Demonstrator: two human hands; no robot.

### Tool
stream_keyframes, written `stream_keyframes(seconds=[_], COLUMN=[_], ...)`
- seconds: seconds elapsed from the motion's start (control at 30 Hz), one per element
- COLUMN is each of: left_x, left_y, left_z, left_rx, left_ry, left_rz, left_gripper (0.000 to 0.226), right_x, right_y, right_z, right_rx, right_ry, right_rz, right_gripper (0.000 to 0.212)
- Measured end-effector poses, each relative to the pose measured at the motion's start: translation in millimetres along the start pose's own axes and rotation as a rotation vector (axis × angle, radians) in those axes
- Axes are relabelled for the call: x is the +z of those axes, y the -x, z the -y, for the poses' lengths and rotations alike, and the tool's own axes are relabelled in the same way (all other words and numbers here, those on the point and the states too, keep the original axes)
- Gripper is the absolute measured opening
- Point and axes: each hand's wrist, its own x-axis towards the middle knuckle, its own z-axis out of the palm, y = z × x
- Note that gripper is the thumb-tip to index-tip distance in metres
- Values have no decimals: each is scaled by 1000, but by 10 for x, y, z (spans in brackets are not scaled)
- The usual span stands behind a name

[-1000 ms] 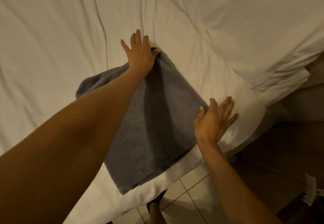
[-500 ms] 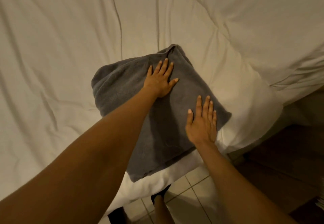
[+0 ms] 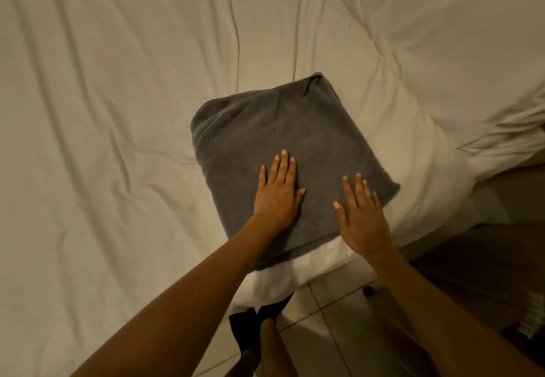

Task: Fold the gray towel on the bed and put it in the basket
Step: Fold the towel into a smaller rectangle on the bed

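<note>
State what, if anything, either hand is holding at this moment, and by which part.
Nothing is held. The left hand and the right hand both lie flat, fingers straight, on the near part of the folded gray towel, pressing rather than gripping it.

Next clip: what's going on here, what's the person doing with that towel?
A person is flattening a folded gray towel at the corner of a bed. The left hand and the right hand both lie palm down on it with straight fingers, near its closer edge. The towel is a rough square, not yet lifted. No basket is in view.
</note>
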Motion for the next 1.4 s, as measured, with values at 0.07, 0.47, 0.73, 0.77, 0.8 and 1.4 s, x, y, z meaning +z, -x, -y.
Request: stream_keyframes(seconds=[0.07,0.47,0.73,0.77,0.8,1.4], left_x=[98,840,962,967,970,996], left_y=[247,1250,1002,958,912,582], left_z=[-22,40,-130,-149,-153,-209], left_rx=[-19,-84,-258,-263,-268,-361], left_ry=[6,-216,-310,-313,-314,-191], left_rz=[-8,-186,-417,-434,-446,-487], left_gripper=[68,81,86,86,86,65], right_x=[-50,-170,-141,-125,-104,-89], right_y=[91,269,127,115,99,-284], right_z=[-70,-308,-340,-327,-313,-301], right_rx=[-54,-339,-468,-462,-456,-480], right_ry=[54,372,412,414,409,258], right_rz=[46,170,-10,-14,-16,-15], right_gripper=[73,92,93,92,93,85])
